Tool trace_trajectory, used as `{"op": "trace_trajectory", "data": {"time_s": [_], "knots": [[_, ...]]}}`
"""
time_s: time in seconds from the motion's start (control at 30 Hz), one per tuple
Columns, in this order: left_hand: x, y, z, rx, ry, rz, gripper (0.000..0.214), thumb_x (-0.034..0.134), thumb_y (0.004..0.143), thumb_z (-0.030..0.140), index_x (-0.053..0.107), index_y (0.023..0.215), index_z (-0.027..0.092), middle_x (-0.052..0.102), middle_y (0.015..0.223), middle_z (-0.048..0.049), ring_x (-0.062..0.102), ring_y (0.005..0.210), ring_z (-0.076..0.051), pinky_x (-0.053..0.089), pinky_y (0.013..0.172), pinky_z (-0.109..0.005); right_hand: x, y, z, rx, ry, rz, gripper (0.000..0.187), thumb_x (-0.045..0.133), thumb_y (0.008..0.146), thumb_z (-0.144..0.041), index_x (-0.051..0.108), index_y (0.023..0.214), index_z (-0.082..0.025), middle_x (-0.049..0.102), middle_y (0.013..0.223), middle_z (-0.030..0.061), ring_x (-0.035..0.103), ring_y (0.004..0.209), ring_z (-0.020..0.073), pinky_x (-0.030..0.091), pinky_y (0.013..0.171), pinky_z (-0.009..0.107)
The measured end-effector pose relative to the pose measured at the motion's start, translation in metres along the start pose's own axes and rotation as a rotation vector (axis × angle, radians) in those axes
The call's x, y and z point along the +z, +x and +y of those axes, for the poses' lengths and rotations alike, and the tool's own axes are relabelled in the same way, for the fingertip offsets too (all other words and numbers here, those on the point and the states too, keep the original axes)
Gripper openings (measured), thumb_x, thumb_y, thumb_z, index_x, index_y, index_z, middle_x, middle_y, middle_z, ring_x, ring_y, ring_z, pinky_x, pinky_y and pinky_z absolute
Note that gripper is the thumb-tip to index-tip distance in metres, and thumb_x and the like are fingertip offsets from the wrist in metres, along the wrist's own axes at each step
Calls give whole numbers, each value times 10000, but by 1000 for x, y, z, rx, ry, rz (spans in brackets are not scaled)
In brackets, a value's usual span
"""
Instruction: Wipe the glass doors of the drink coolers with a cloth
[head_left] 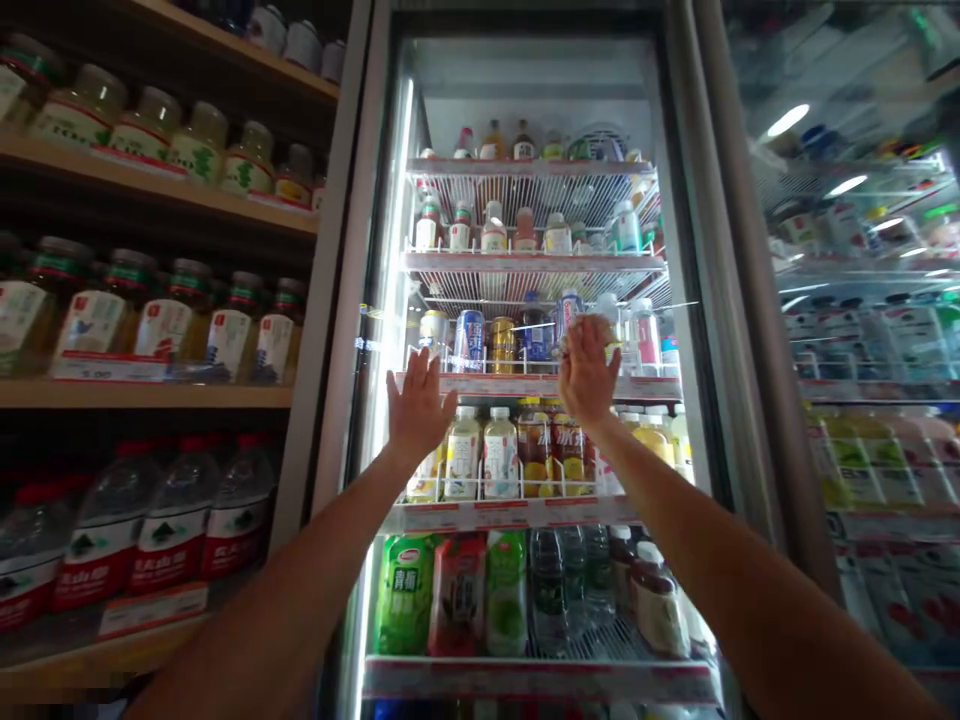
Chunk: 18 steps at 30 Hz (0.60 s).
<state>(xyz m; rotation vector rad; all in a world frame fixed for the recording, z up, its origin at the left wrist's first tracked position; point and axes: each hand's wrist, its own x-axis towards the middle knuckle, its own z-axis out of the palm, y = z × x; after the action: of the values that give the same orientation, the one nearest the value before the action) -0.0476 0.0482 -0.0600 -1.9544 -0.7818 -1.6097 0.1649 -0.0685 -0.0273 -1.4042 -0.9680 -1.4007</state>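
Both my arms reach up toward a lit drinks fridge [480, 515]. My left hand [421, 408] is spread open in front of its left side, near a white can [433, 330] and a blue can [469, 338]. Further right, my right hand [590, 368] is raised with its fingers apart and slightly blurred. It covers part of the can shelf, near a blue-and-white can [568, 308] and a clear bottle with a pink label [646, 335]. Neither hand shows anything held. Faint reflections lie across the fridge front; I cannot tell whether my hands touch glass.
Lower fridge shelves carry white-capped bottles [500, 455], a green drink bottle [405, 590] and a red one [457, 592]. To the left, wooden shelves [142, 394] hold jars and red-capped water bottles [172, 525]. Another glass-fronted fridge [870, 330] stands right, beyond a metal frame [757, 300].
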Motion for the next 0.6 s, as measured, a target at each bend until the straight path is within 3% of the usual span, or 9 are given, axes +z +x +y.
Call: {"op": "trace_trajectory", "data": {"time_s": [0.17,0.33,0.47,0.6], "knots": [[-6,-2,-23,-43,63,-23,551,340,872,356,344,1371,122,260,1482,-130,216,1380,-258,112,1104,-559,18,-4,-70,-224,89,-104,503,334,867,-237,378,1367,-212,258,1493,58,224,1369,246,142,1093,557],[-7,-2,-38,-64,78,15,554,328,876,363,354,1361,94,275,1472,-151,230,1374,-268,145,1093,-567,29,-11,-115,-436,142,-192,482,359,875,-238,393,1355,-210,245,1498,32,219,1372,226,110,1113,534],[-7,0,-44,-160,59,20,553,315,876,344,345,1362,82,276,1468,-170,231,1373,-275,163,1082,-579,35,-13,-132,-595,173,-249,470,387,874,-239,406,1343,-213,256,1494,23,206,1377,222,88,1118,528],[-9,1,-42,-147,43,42,547,293,885,339,335,1370,91,285,1466,-163,234,1372,-270,159,1089,-569,32,-5,-124,-669,162,-266,475,402,868,-228,401,1343,-236,276,1487,25,218,1374,209,86,1120,521]]}}
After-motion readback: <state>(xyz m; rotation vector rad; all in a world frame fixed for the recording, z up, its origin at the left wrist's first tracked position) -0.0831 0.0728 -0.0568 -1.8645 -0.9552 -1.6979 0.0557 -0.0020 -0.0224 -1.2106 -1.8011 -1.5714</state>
